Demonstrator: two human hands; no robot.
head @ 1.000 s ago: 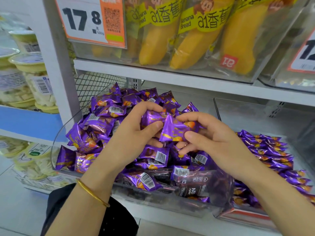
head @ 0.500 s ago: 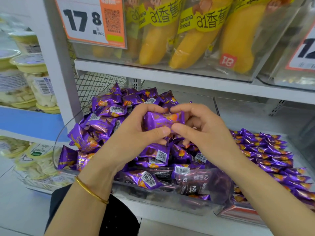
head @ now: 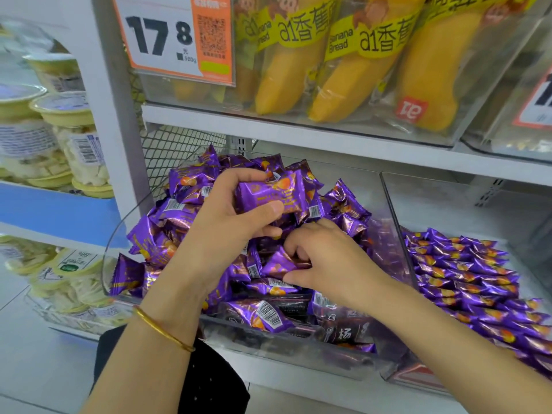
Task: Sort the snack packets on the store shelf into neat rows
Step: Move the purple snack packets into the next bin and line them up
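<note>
Head view | left hand grips raised purple packets | right hand pinches loose packet

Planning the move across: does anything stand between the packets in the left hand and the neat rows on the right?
Yes. The clear bin wall stands between the loose pile and the neat rows; the packets gripped by the left hand would have to go over it. The right hand, pinching a loose packet, also lies that way.
</note>
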